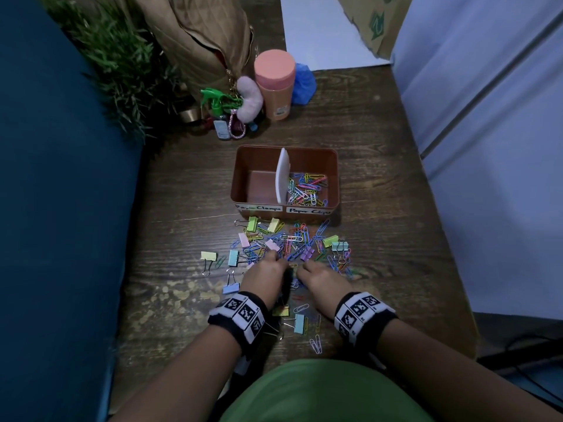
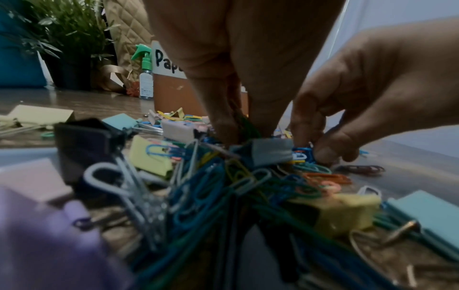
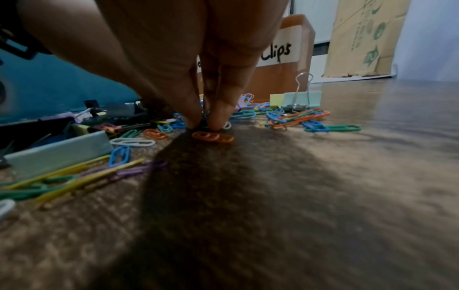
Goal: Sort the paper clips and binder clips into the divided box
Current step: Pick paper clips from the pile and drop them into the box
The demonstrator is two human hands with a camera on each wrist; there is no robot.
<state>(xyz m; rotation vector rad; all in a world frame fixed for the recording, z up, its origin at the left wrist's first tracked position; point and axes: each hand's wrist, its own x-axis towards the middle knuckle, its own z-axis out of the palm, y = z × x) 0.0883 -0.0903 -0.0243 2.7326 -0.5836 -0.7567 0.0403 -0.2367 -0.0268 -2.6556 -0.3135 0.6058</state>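
Both hands work the clip pile [image 1: 289, 248] on the wooden table [image 1: 380, 184] | divided box [image 1: 333, 166] straight ahead, beyond the pile; paper clips [image 1: 306, 188] fill its right half, nearer the right hand [image 1: 323, 283] | left hand [image 1: 263, 274] pinches a green bunch, fingers down | right fingertips [image 3: 218, 121] nip at clips; hold unclear.

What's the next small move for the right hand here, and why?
Probably close the pinch and lift: the right hand has fingertips down on the table in the loose paper clips. Then carry to the divided box, right compartment, which already holds paper clips.
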